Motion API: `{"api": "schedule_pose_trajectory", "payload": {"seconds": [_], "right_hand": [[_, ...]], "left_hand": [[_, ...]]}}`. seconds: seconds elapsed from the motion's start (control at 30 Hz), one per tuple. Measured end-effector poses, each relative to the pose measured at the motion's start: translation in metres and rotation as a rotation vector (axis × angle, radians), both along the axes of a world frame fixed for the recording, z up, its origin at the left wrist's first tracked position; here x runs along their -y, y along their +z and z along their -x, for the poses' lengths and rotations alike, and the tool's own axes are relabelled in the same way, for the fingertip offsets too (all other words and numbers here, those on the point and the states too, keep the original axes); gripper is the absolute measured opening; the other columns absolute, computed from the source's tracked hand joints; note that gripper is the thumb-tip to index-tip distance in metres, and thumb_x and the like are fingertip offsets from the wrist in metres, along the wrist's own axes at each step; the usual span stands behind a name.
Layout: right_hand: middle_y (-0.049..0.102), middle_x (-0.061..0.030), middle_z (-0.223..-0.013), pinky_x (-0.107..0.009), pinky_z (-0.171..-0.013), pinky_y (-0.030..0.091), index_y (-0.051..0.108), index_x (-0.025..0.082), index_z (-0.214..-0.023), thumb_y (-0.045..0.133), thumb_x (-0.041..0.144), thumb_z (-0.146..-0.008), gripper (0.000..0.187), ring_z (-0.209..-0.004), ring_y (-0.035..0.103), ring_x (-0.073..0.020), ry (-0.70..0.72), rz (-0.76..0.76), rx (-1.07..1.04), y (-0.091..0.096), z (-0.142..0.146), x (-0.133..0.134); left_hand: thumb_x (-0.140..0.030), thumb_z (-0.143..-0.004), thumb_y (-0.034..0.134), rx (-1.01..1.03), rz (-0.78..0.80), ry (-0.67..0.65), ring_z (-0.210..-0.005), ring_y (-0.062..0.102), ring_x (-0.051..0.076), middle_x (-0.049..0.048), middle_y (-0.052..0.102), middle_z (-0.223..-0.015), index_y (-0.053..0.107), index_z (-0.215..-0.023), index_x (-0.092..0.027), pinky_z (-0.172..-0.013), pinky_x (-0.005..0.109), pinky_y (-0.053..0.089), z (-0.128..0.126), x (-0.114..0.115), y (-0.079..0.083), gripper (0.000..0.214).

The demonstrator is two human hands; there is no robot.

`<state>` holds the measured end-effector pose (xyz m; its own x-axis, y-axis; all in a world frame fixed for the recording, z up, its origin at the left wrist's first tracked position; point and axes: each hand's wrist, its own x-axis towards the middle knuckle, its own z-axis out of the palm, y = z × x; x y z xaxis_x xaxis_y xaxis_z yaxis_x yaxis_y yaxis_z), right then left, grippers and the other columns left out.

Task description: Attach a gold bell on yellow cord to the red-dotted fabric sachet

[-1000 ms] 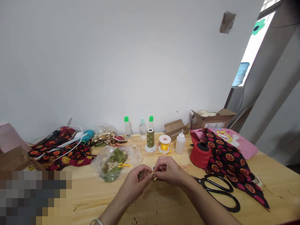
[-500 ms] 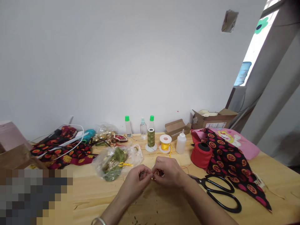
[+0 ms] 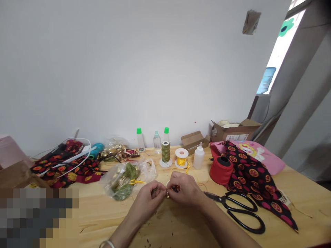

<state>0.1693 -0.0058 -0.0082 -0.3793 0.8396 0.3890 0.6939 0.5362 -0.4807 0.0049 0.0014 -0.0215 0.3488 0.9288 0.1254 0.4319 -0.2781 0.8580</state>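
Observation:
My left hand (image 3: 148,199) and my right hand (image 3: 184,189) meet over the middle of the table, fingertips almost touching. Both are closed in a pinch. Between them shows a small shiny gold-coloured piece (image 3: 167,195), mostly hidden by the fingers; its exact kind does not show. Left of the hands lies a clear plastic bag (image 3: 108,177) with green cord and gold-coloured pieces inside. A pair of black-handled scissors (image 3: 224,199) rests flat just right of my right wrist. Behind the hands stand a spool of yellow cord (image 3: 181,161) and a spool of green thread (image 3: 166,152).
A white squeeze bottle (image 3: 199,157) and a red thread cone (image 3: 221,171) stand right of the spools. Patterned dark cloth (image 3: 254,172) spreads at the right, with more patterned cloth (image 3: 74,175) at the left. Cardboard boxes (image 3: 234,132) and green-capped bottles (image 3: 140,139) line the wall.
The view has shifted slightly, moving everything a little left in the picture. My hands stay together in the same pinch, with slight finger movement around the gold-coloured piece.

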Motion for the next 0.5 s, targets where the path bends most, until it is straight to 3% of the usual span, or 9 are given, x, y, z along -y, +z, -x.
{"api": "schedule_pose_trajectory", "payload": {"seconds": [0.13, 0.27, 0.5], "right_hand": [[0.055, 0.0006, -0.07, -0.019, -0.057, 0.034, 0.064, 0.02, -0.071, 0.054, 0.014, -0.068, 0.012, -0.065, 0.049, -0.0107, 0.005, 0.036, -0.098, 0.003, -0.015, -0.005], [0.054, 0.0002, -0.07, -0.021, -0.059, 0.035, 0.065, 0.019, -0.074, 0.06, 0.017, -0.065, 0.011, -0.066, 0.049, -0.0118, 0.003, 0.03, -0.037, 0.006, -0.029, -0.004], [0.056, 0.0004, -0.075, -0.019, -0.055, 0.035, 0.067, 0.024, -0.081, 0.069, 0.019, -0.053, 0.028, -0.067, 0.049, -0.0123, 0.165, 0.153, 0.12, 0.009, -0.017, 0.003]], "left_hand": [[-0.032, -0.069, 0.051, 0.004, 0.016, -0.007, -0.048, 0.031, 0.009, -0.0068, 0.035, -0.049, 0.059, -0.066, -0.013, -0.044, 0.019, 0.023, -0.001, 0.0, 0.001, 0.021], [-0.032, -0.07, 0.05, 0.029, 0.071, -0.03, -0.048, 0.032, 0.008, -0.0062, 0.039, -0.051, 0.058, -0.07, -0.012, -0.045, 0.018, 0.024, -0.001, 0.0, 0.001, 0.021], [-0.03, -0.07, 0.051, 0.026, 0.048, -0.029, -0.048, 0.031, 0.008, -0.0064, 0.039, -0.05, 0.059, -0.067, -0.013, -0.045, 0.019, 0.024, 0.0, 0.0, 0.002, 0.019]]}}
